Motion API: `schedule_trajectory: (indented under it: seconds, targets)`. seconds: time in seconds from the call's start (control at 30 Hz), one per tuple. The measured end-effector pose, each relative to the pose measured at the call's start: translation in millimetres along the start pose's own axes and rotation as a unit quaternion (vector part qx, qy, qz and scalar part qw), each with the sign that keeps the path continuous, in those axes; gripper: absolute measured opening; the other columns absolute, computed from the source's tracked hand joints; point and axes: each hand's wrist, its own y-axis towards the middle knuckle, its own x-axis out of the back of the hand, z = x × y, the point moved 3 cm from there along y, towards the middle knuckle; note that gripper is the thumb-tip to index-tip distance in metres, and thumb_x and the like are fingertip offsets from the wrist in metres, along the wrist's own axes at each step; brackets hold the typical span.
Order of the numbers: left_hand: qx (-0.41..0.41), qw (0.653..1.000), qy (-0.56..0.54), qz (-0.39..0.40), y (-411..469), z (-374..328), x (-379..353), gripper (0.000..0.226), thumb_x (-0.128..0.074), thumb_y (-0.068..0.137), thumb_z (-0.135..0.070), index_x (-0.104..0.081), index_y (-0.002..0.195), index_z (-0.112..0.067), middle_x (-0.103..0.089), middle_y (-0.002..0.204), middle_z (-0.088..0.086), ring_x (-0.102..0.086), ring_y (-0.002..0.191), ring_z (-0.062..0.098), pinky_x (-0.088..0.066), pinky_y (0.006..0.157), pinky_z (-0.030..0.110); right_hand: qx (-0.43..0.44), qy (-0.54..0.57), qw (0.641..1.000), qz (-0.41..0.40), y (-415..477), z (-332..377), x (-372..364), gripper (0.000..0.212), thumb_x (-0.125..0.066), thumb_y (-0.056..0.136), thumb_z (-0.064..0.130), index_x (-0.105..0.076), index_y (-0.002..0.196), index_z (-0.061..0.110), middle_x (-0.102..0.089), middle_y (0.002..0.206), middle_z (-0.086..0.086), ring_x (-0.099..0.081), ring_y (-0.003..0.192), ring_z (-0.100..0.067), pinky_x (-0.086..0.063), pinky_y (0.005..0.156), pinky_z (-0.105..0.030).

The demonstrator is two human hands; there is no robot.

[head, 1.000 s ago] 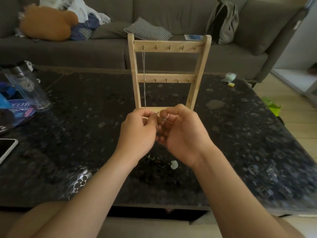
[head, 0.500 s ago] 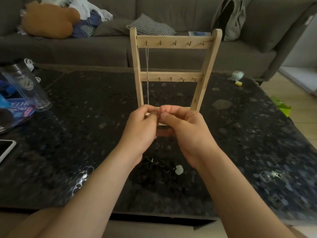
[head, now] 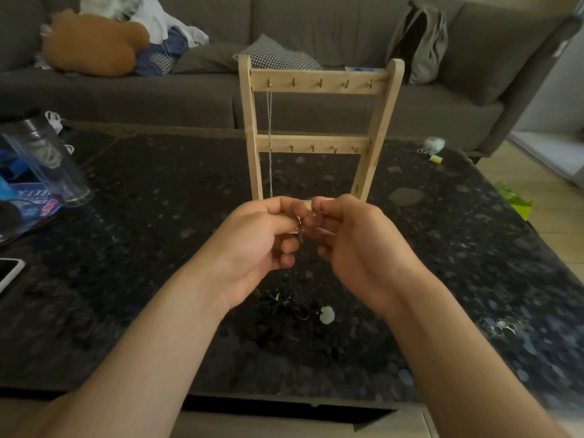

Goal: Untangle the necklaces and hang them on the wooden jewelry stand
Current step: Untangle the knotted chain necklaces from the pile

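The wooden jewelry stand (head: 319, 82) stands upright on the dark stone table (head: 142, 248), with two rows of small hooks. One silver chain (head: 269, 147) hangs from the top row's leftmost hook. My left hand (head: 259, 245) and my right hand (head: 354, 245) are raised together in front of the stand's base, fingertips pinching a thin silver necklace (head: 305, 221) between them. Below my hands a dark tangle of necklaces (head: 289, 303) lies on the table, with a small pale pendant (head: 327, 314) beside it.
A clear plastic tumbler (head: 47, 162) and blue packaging (head: 28, 200) sit at the left, a phone (head: 9, 273) at the left edge. Small bits (head: 433, 147) lie at the far right corner. A grey sofa (head: 316, 23) with cushions and a backpack stands behind.
My hands have stayed in front of the stand's base, shifting slightly while working the thin necklace between the fingertips. The view has drifted a little. The hanging chain has not moved.
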Motion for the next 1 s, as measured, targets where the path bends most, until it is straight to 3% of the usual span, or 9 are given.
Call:
schedule_trajectory:
  seconds: [0.17,0.27,0.33,0.4,0.5,0.6,0.73,1.0]
  targets:
    - [-0.029,0.99,0.112,-0.077,3,0,6,0.028,-0.054,0.103,-0.003,-0.074,0.091,-0.018,-0.063,0.075,-0.003,-0.051,0.066,0.011,-0.043,0.069,0.036,-0.02,0.068,0.997,0.026,-3,-1,0,0.023,-0.053,0.099,0.016,-0.073,0.088,0.017,-0.076,0.097,-0.006,-0.068,0.086,-0.017,-0.044,0.082,-0.036]
    - [-0.017,0.991,0.111,-0.073,4,-1,7,0.024,-0.06,0.1,-0.004,-0.074,0.09,-0.02,-0.066,0.074,-0.006,-0.052,0.068,0.011,-0.044,0.074,0.04,0.002,0.036,0.998,0.047,-4,-1,3,0.016,-0.064,0.098,0.005,-0.074,0.109,0.008,-0.076,0.1,-0.006,-0.069,0.087,-0.015,-0.047,0.081,-0.033]
    - [-0.007,0.991,0.111,-0.068,5,-1,10,0.015,-0.065,0.099,-0.007,-0.075,0.095,-0.017,-0.063,0.07,-0.007,-0.049,0.061,0.009,-0.043,0.072,0.038,0.02,0.001,0.999,0.033,-3,0,6,0.024,-0.07,0.098,0.003,-0.071,0.122,0.005,-0.08,0.106,-0.008,-0.072,0.091,-0.015,-0.05,0.082,-0.033]
    - [0.002,0.992,0.111,-0.061,6,-2,12,0.009,-0.067,0.099,-0.011,-0.076,0.099,-0.012,-0.053,0.065,-0.004,-0.042,0.053,0.009,-0.041,0.067,0.036,0.046,-0.036,0.998,0.008,-3,1,8,0.02,-0.071,0.099,0.005,-0.07,0.118,0.011,-0.082,0.107,-0.009,-0.077,0.093,-0.017,-0.053,0.083,-0.033]
    - [0.006,0.993,0.108,-0.052,7,-2,13,0.016,-0.066,0.1,-0.016,-0.069,0.084,-0.018,-0.046,0.063,-0.004,-0.036,0.049,0.009,-0.039,0.065,0.035,0.08,-0.061,0.995,-0.017,-3,3,11,0.009,-0.066,0.104,0.006,-0.062,0.105,0.014,-0.082,0.097,-0.005,-0.081,0.092,-0.024,-0.059,0.081,-0.034]
    - [0.009,0.993,0.101,-0.059,10,1,11,0.009,-0.066,0.103,-0.021,-0.073,0.099,-0.016,-0.048,0.061,-0.008,-0.038,0.048,0.008,-0.04,0.064,0.034,0.094,-0.07,0.993,-0.02,-1,2,13,0.01,-0.062,0.106,0.005,-0.06,0.102,0.014,-0.08,0.094,-0.005,-0.082,0.091,-0.027,-0.06,0.082,-0.037]
    - [0.019,0.994,0.071,-0.087,17,9,10,0.02,-0.065,0.106,-0.031,-0.075,0.115,-0.017,-0.054,0.067,-0.005,-0.041,0.049,0.008,-0.043,0.061,0.032,0.096,-0.072,0.993,-0.022,1,1,17,0.011,-0.062,0.107,0.007,-0.061,0.101,0.016,-0.079,0.09,0.002,-0.081,0.095,-0.024,-0.062,0.092,-0.044]
    - [0.027,0.994,0.046,-0.091,23,12,8,0.033,-0.057,0.11,-0.042,-0.075,0.103,-0.015,-0.06,0.068,-0.001,-0.047,0.049,0.01,-0.045,0.061,0.032,0.08,-0.047,0.996,-0.017,12,-3,22,0.009,-0.065,0.104,0.004,-0.064,0.104,0.012,-0.075,0.093,-0.004,-0.081,0.094,-0.027,-0.066,0.086,-0.04]
